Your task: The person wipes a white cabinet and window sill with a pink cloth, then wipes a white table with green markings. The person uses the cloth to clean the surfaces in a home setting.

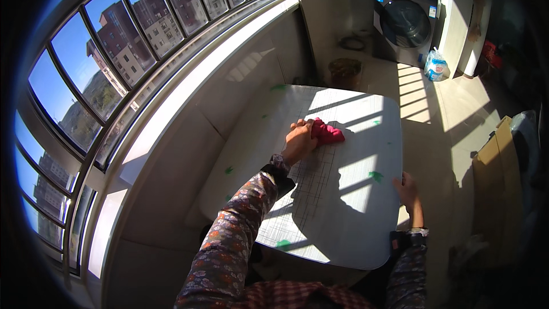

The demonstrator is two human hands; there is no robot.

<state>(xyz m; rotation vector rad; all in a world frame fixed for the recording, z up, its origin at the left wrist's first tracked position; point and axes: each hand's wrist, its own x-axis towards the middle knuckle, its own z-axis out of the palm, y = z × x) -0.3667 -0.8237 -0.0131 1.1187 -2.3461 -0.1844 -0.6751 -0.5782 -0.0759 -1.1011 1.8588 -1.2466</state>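
Note:
A light table (364,240) with rounded corners, thin dark lines and green leaf marks stands before me. On its far half my left hand (300,139) grips one end of a crumpled pink-red cloth (328,132), which lies against the tabletop to the right of the fingers. My right hand (406,189) rests at the table's right edge, the thumb on the rim side and the other fingers partly hidden; it seems to hold the edge. Shadows of window bars and of my body fall across the surface.
Barred windows and a pale sill (206,77) run along the left. Beyond the table stand a washing machine (405,21), a plastic-wrapped package (435,66) and a basket-like container (345,73). A cardboard box (497,150) is on the right.

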